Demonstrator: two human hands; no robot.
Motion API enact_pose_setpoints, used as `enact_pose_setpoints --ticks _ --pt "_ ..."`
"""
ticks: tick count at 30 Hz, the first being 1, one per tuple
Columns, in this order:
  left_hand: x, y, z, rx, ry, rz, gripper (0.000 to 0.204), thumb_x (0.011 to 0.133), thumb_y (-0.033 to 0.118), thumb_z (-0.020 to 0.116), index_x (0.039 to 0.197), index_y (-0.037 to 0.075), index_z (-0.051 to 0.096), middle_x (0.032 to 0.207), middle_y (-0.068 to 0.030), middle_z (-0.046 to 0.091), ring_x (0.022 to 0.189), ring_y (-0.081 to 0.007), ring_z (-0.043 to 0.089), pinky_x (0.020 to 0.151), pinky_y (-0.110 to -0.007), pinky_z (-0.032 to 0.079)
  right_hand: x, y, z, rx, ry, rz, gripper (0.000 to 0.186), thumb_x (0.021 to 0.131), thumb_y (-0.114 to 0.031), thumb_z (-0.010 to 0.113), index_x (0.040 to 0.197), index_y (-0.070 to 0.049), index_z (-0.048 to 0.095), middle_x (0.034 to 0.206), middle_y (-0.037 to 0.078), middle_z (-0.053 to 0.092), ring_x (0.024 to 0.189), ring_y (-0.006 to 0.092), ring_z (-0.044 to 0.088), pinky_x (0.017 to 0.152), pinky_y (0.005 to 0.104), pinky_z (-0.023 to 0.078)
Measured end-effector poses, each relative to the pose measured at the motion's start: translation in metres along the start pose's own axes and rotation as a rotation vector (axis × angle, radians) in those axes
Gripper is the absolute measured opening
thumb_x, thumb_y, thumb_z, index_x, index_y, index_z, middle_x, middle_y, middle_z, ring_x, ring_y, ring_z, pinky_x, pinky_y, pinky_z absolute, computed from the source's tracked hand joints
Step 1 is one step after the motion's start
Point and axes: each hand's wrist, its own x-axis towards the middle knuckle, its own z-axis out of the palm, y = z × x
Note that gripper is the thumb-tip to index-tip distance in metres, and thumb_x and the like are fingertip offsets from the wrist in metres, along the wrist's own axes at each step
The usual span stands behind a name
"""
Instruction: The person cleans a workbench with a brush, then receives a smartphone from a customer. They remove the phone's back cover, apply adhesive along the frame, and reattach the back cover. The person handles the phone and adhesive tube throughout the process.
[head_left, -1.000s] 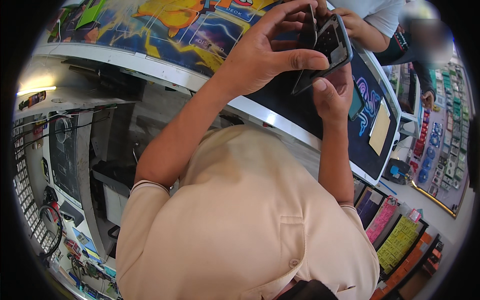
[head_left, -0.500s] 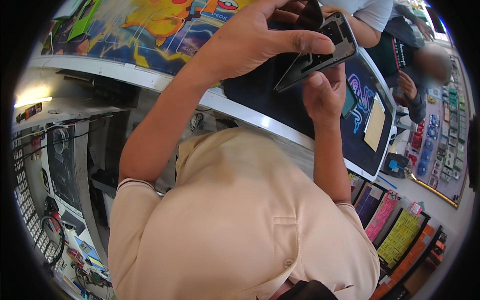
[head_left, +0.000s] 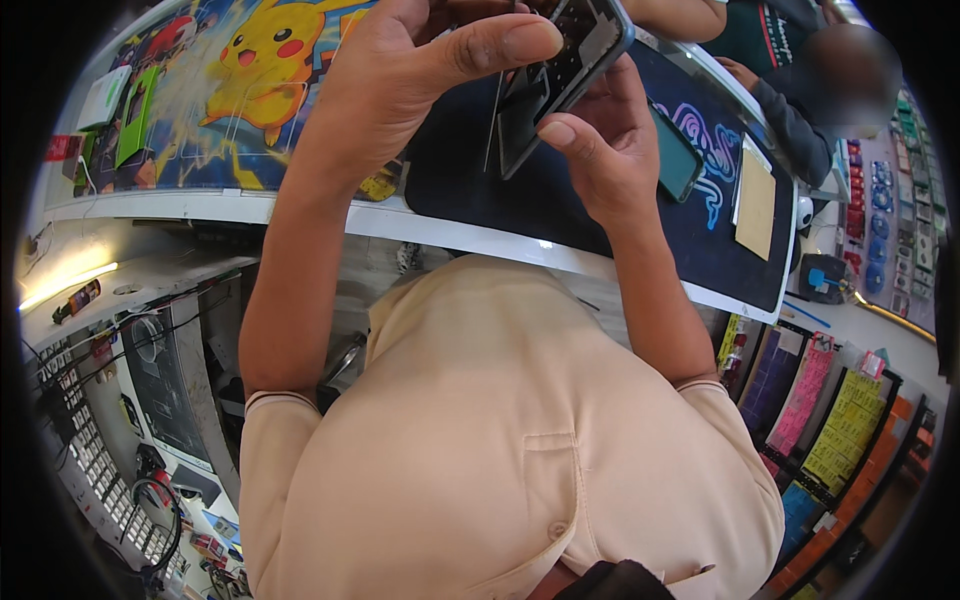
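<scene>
A smartphone with its inside exposed (head_left: 570,75) is held tilted above the black mat (head_left: 500,215), near the top edge. My right hand (head_left: 612,150) supports its lower right side, thumb at the near edge and fingers behind. From the left, my left hand (head_left: 400,75) reaches over, its thumb pressed across the upper part of the phone. The left fingers are partly hidden or cut off by the frame. A thin dark panel, seen almost edge-on, stands off the phone's left side; whether it is still attached I cannot tell.
Right of my hands lie a teal phone (head_left: 678,160) and a tan pad (head_left: 755,210). A colourful cartoon mat (head_left: 260,90) covers the left counter. Across the counter is another person's arm (head_left: 675,15); a person in dark clothes (head_left: 790,100) stands beyond. Racks of coloured packets (head_left: 845,430) stand at right.
My view has shifted, so both hands and the phone appear further left and higher. The phone stands steeper, and the dark panel above it is now mostly out of sight.
</scene>
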Motion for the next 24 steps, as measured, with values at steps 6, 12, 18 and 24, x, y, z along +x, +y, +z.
enact_pose_setpoints --ticks 6,12,18,24 --pt "0.006 -0.013 -0.004 0.014 -0.001 0.056 0.098 0.085 0.037 0.087 0.158 -0.001 0.033 0.134 -0.0109 0.059 0.122 -0.0227 0.061 0.109 -0.036 0.048 0.01 -0.009 0.016 -0.057 -0.016 -0.059 0.087 0.085 -0.009 0.085 0.157 -0.003 0.037 0.141 0.014 0.059 0.131 0.0243 0.058 0.109 0.0379 0.049" --pt "0.005 -0.026 -0.003 0.006 0.083 0.134 0.094 0.091 0.042 0.081 0.159 0.001 0.031 0.14 -0.014 0.058 0.127 -0.0247 0.06 0.111 -0.038 0.048 0.017 -0.031 0.022 0.076 -0.064 0.182 0.087 0.09 -0.003 0.081 0.161 -0.004 0.03 0.153 0.018 0.046 0.14 0.0252 0.049 0.118 0.0395 0.041" --pt "0.003 -0.028 -0.023 -0.065 0.066 0.07 0.093 0.091 0.038 0.081 0.16 0.0 0.031 0.141 -0.0127 0.057 0.127 -0.023 0.059 0.109 -0.037 0.048 0.026 -0.03 0.025 0.024 -0.086 0.14 0.089 0.088 -0.008 0.085 0.16 -0.003 0.032 0.149 0.02 0.048 0.139 0.0254 0.05 0.119 0.0402 0.039" --pt "0.007 -0.019 -0.028 0.046 0.117 -0.04 0.08 0.084 0.034 0.087 0.15 0.006 0.051 0.133 -0.0094 0.062 0.124 -0.0223 0.061 0.112 -0.039 0.046 0.015 -0.021 0.022 0.013 0.023 0.076 0.076 0.09 -0.013 0.082 0.154 -0.001 0.042 0.14 0.016 0.059 0.128 0.0228 0.058 0.11 0.0373 0.047"
